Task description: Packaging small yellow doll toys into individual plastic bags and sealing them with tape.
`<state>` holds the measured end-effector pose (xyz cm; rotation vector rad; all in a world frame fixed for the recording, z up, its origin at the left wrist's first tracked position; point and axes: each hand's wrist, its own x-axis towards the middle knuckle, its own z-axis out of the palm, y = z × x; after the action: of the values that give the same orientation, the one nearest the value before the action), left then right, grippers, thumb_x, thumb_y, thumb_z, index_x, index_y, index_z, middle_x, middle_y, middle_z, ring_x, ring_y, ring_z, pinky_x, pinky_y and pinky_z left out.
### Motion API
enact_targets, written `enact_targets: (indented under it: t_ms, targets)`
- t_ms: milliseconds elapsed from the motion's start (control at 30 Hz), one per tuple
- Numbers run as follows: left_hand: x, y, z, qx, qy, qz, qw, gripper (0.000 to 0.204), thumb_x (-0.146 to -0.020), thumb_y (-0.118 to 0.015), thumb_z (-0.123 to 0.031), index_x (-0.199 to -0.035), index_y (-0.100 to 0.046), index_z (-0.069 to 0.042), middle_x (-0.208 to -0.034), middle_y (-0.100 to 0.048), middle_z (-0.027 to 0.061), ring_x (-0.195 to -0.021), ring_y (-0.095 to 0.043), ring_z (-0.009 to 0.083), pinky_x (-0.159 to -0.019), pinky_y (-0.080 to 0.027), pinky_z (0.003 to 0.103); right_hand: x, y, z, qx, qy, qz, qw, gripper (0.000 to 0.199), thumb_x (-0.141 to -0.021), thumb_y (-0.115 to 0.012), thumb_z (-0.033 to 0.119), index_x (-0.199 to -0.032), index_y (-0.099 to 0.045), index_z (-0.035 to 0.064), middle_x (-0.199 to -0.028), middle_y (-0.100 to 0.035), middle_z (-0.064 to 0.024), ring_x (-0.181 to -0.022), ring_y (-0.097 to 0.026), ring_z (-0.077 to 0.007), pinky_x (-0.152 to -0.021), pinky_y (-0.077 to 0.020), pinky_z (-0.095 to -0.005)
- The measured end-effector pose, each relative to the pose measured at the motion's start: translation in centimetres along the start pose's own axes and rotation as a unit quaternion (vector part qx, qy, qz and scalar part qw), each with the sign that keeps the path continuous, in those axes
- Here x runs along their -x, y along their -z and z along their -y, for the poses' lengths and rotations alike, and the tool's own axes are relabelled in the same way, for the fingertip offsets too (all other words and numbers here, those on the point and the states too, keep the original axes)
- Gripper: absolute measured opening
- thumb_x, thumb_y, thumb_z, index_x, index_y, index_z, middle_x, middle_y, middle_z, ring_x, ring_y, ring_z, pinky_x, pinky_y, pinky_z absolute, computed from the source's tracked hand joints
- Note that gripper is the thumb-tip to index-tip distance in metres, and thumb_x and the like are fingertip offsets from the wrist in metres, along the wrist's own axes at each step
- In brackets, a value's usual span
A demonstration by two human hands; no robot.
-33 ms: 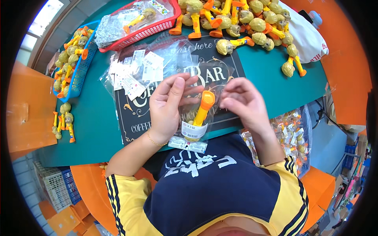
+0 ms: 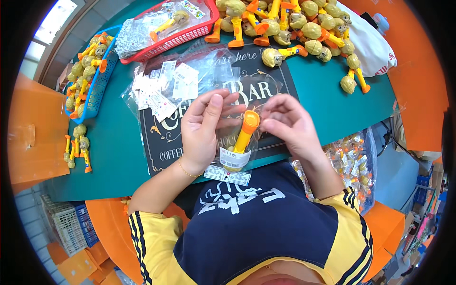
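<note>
Leaning inside one clear bag point(image 2: 256, 144), one toy point(image 2: 243, 134) is pointing its orange end away from the person and slightly right, its long axis running obliquely; its lower end is sitting partly behind a white label point(image 2: 234, 158). The bag is showing between the two hands. The left hand point(image 2: 204, 126) is keeping its thumb apart from half-spread fingers; the right hand point(image 2: 290, 124) is curling thumb and fingers close together. Whether either is pinching film cannot be told. One red basket point(image 2: 175, 42) and one blue basket point(image 2: 100, 85) are standing on the desk point(image 2: 342, 111).
</note>
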<state>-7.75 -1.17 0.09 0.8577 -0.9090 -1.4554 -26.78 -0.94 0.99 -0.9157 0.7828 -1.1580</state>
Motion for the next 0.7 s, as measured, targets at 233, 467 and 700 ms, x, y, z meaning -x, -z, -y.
enact_targets:
  t_ms: [233, 467, 700]
  targets:
    - [-0.2, -0.1, -0.2, 0.017, -0.017, -0.026, 0.999, 0.031, -0.101, -0.048, -0.025, -0.119, -0.051, -0.001, -0.115, -0.062, 0.0177, -0.1, -0.067, 0.0262, -0.08, -0.058, 0.035, -1.1, 0.1, -2.0, -0.008, 0.012, 0.029, 0.999, 0.015, -0.094, -0.061, 0.01, -0.106, -0.054, 0.004, -0.099, -0.06, -0.0047, -0.089, -0.058, -0.0109, -0.079, -0.0493, -0.0253]
    - [-1.2, 1.2, -0.4, -0.013, 0.024, 0.038, 0.999, 0.033, -0.097, -0.058, -0.021, -0.122, -0.052, 0.0, -0.103, -0.063, 0.01, -0.081, -0.064, 0.0128, -0.071, -0.054, 0.026, -1.3, 0.5, -2.0, 0.008, 0.043, 0.023, 0.999, 0.01, -0.096, -0.058, 0.013, -0.099, -0.052, 0.0049, -0.097, -0.06, -0.0054, -0.085, -0.055, -0.0102, -0.079, -0.0455, -0.0248]
    - [-1.7, 1.4, -0.4, -0.152, 0.047, 0.032, 0.987, 0.023, -0.095, -0.061, -0.016, -0.111, -0.064, 0.0, -0.09, -0.064, 0.0016, -0.074, -0.058, 0.0076, -0.071, -0.05, 0.022, -1.5, 1.3, -1.6, 0.037, 0.018, 0.036, 0.998, 0.01, -0.097, -0.056, 0.014, -0.097, -0.051, 0.0059, -0.094, -0.058, -0.0045, -0.082, -0.054, -0.0108, -0.078, -0.0446, -0.0241]
